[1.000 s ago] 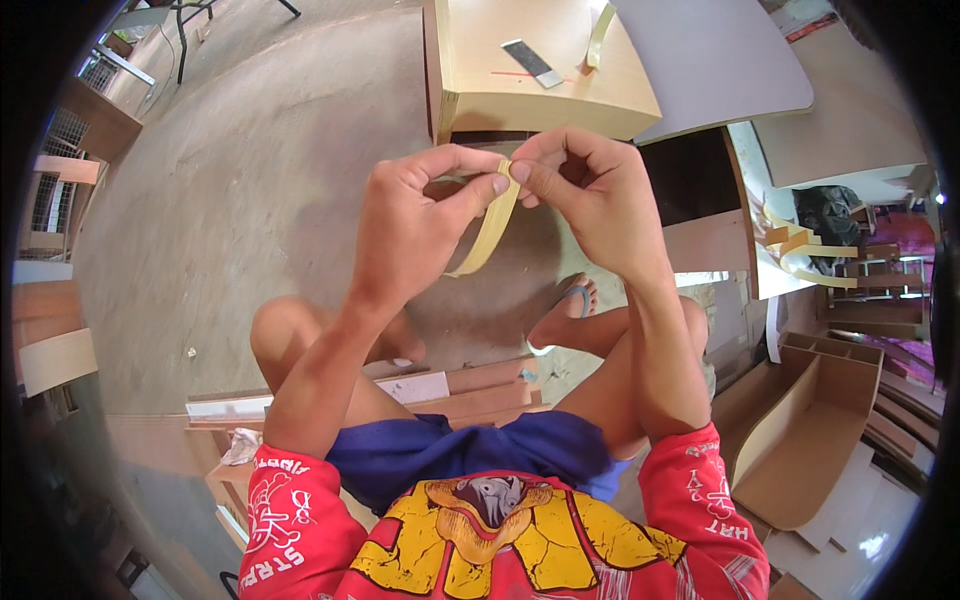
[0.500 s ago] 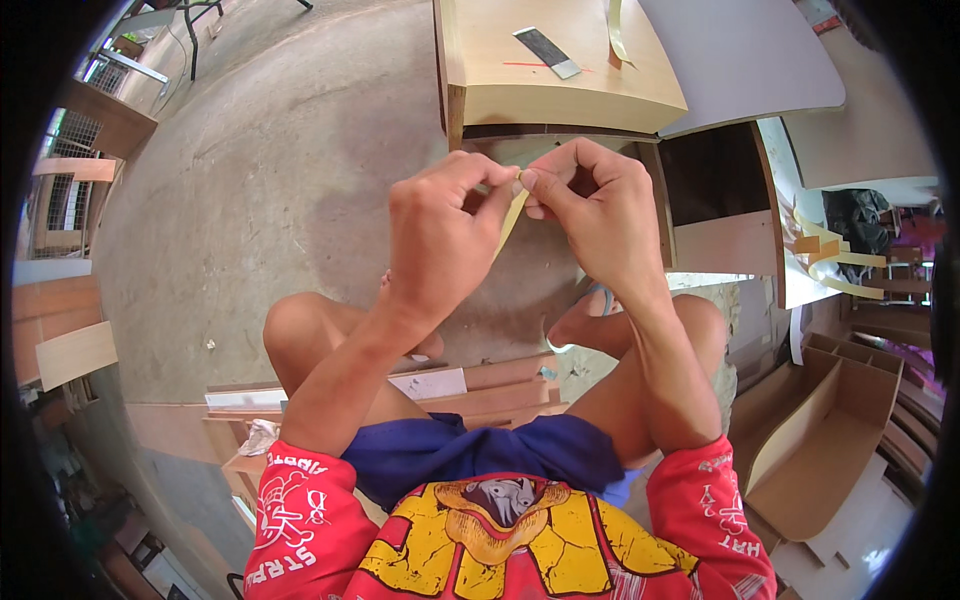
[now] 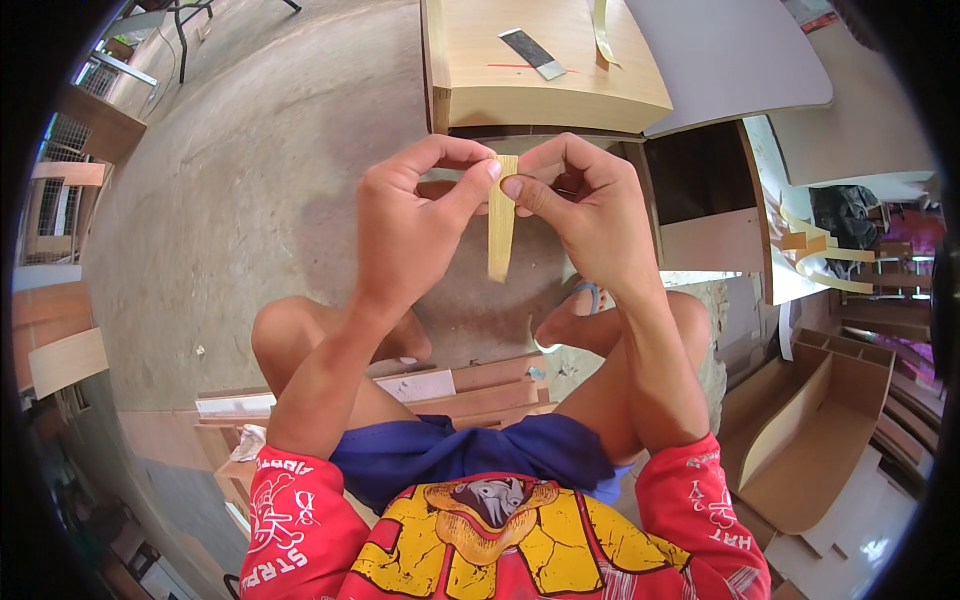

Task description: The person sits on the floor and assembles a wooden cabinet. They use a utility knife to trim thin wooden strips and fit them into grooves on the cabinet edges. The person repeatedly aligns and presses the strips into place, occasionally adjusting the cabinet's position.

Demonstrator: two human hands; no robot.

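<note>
Between my two hands hangs a short strip of pale wood-grain edge banding (image 3: 502,225), its flat face toward me and its lower end free. My left hand (image 3: 415,215) pinches the upper left edge between thumb and forefinger. On the opposite edge, slightly lower, the thumb and fingers of my right hand (image 3: 585,205) are closed. Just beyond my hands is a wooden cabinet (image 3: 560,108) with a light wood-grain top. On that top lie a dark flat blade-like scraper (image 3: 532,54), a thin red stick (image 3: 510,66) and another curled strip (image 3: 603,35).
A grey panel (image 3: 740,60) adjoins the cabinet on the right. More curled strips (image 3: 820,250) hang farther right. A brown shelf unit (image 3: 810,440) lies at the lower right. Boards (image 3: 490,385) lie on the concrete floor (image 3: 230,200) beneath my legs. Wood panels (image 3: 65,350) lean at left.
The strip has turned from nearly edge-on to flat-face toward me, hanging straighter down. My hands have moved slightly left and a little apart.
</note>
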